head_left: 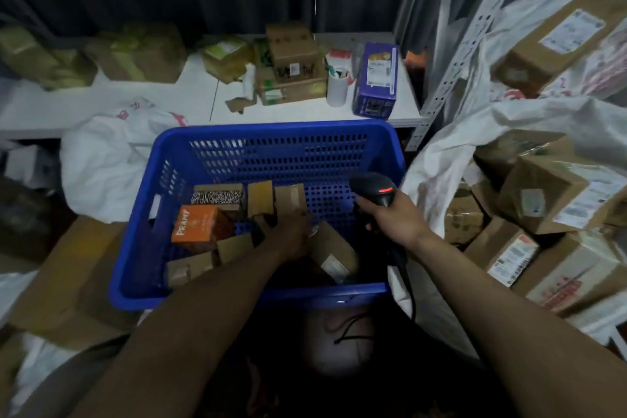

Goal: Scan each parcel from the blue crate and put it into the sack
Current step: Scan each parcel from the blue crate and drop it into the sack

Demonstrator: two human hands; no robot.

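Note:
The blue crate (217, 136) stands in front of me with several small parcels on its floor, among them an orange box (200, 226) and a brown box with a label (334, 256). My left hand (291, 234) reaches down among the brown boxes in the middle of the crate; its fingers are blurred and hidden behind the parcels. My right hand (395, 219) grips the black barcode scanner (376, 188) over the crate's right side, its red light lit. The white sack (451, 146) gapes open to the right, filled with brown labelled parcels (546, 197).
A white table (190, 102) behind the crate carries cardboard boxes, a purple box (376, 78) and a white cup (337, 86). Another white sack (105, 159) lies left of the crate. A flat cardboard box (71, 282) sits at the lower left. A metal rack upright (464, 41) rises at the right.

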